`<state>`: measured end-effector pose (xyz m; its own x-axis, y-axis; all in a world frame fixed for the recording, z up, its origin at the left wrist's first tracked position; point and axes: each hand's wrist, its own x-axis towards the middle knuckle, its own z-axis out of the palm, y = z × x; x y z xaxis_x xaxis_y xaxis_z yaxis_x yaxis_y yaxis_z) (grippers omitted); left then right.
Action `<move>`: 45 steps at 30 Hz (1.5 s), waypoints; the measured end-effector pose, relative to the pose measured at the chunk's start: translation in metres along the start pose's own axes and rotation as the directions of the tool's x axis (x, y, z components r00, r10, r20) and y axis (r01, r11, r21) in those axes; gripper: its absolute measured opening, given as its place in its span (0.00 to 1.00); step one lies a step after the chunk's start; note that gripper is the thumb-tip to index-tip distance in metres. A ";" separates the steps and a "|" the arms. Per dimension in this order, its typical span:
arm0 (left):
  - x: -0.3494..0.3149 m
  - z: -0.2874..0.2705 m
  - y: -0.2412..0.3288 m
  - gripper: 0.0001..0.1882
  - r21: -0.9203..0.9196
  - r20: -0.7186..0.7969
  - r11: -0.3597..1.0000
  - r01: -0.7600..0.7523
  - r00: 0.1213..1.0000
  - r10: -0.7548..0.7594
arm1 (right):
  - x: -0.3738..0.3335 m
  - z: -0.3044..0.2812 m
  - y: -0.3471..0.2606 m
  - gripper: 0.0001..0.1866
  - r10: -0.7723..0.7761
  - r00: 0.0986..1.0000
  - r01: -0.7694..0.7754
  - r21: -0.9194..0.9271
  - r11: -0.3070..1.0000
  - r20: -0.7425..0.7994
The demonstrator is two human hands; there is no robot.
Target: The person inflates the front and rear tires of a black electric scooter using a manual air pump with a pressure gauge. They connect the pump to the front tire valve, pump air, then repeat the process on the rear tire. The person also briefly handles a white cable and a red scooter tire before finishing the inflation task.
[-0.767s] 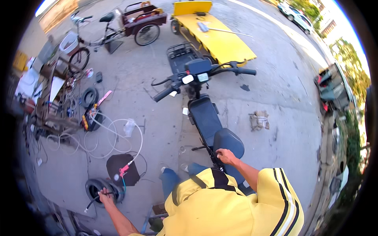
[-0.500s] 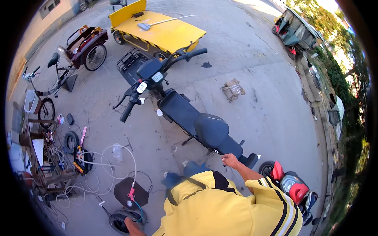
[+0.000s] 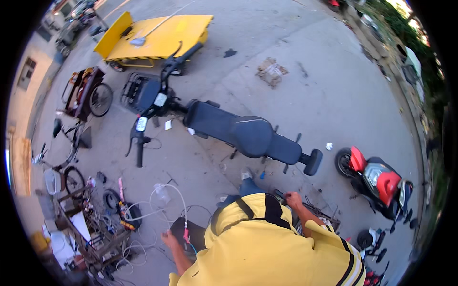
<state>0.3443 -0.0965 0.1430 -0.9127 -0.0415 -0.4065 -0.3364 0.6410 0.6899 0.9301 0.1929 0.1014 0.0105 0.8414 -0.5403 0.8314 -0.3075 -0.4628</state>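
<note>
My left hand (image 3: 169, 239) hangs low beside a dark flat board (image 3: 179, 229) and a pink-and-red air hose fitting (image 3: 186, 234). Its fingers are blurred, and any grip is unclear. My right hand (image 3: 293, 199) is at my right side with its fingers curled; what they hold, if anything, is too small to make out. Close to it lies a dark elongated thing (image 3: 279, 194), partly behind my body. Ahead of me stands a black electric scooter (image 3: 253, 136) with a long seat, its handlebars to the left.
A yellow flatbed cart (image 3: 167, 35) stands far left, with a cargo tricycle (image 3: 86, 97) nearer. A cluttered wooden stand (image 3: 98, 243), a loose tire (image 3: 111, 200) and a coiled pale hose (image 3: 152, 195) lie at left. A red scooter (image 3: 381, 181) is parked right. Flattened cardboard (image 3: 272, 72) lies beyond.
My view has turned, and the scooter now lies more level across it. My left hand has left the tire on the ground and come up beside the board. My right hand is farther from the scooter.
</note>
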 end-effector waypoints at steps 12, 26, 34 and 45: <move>0.010 0.132 0.317 0.59 0.473 0.209 0.532 -0.703 0.676 0.707 | 0.158 -0.115 -0.275 0.11 -0.571 0.818 0.575 0.063 0.815 -0.075; 0.082 0.204 0.361 0.48 0.537 0.085 0.431 -0.725 0.555 0.828 | 0.283 0.003 -0.592 0.21 -0.740 0.627 0.744 0.096 0.661 0.242; 0.073 0.202 0.384 0.39 0.489 0.084 0.444 -0.751 0.547 0.833 | 0.403 0.144 -0.637 0.25 -0.744 0.649 0.759 -0.079 0.646 0.156; 0.074 0.208 0.391 0.33 0.458 -0.001 0.497 -0.737 0.559 0.829 | 0.507 0.188 -0.625 0.06 -0.963 0.267 0.963 0.016 0.268 0.024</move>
<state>0.1938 0.3104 0.2580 -0.7889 0.5081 0.3455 0.6120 0.7000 0.3680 0.3115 0.7282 -0.0156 -0.8111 0.5108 0.2848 0.2240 0.7211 -0.6556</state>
